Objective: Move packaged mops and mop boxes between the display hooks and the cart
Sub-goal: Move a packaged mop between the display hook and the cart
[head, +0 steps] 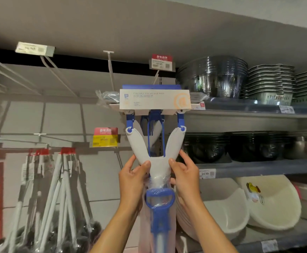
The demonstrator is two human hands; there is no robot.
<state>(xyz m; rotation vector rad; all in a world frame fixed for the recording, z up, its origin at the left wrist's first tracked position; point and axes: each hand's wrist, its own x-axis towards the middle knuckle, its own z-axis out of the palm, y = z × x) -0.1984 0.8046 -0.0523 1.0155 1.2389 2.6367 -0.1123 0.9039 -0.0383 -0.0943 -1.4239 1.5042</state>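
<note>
A packaged sponge mop [155,141] with a white forked yoke, blue links and a white label card across its head is held upright in front of the display wall. My left hand [133,175] grips the left arm of the yoke near its base. My right hand [184,172] grips the right arm opposite. The blue handle piece [159,214] in clear plastic runs down between my forearms. The mop head sits just below a display hook [110,70] and a red price tag [161,63]. Another mop of the same kind hangs behind it, mostly hidden.
Several packaged mops with red headers [57,189] hang at lower left under a yellow price tag [105,138]. On the right, grey shelves [258,110] carry stacked dark bowls [213,75], baskets [269,83] and white basins [269,201].
</note>
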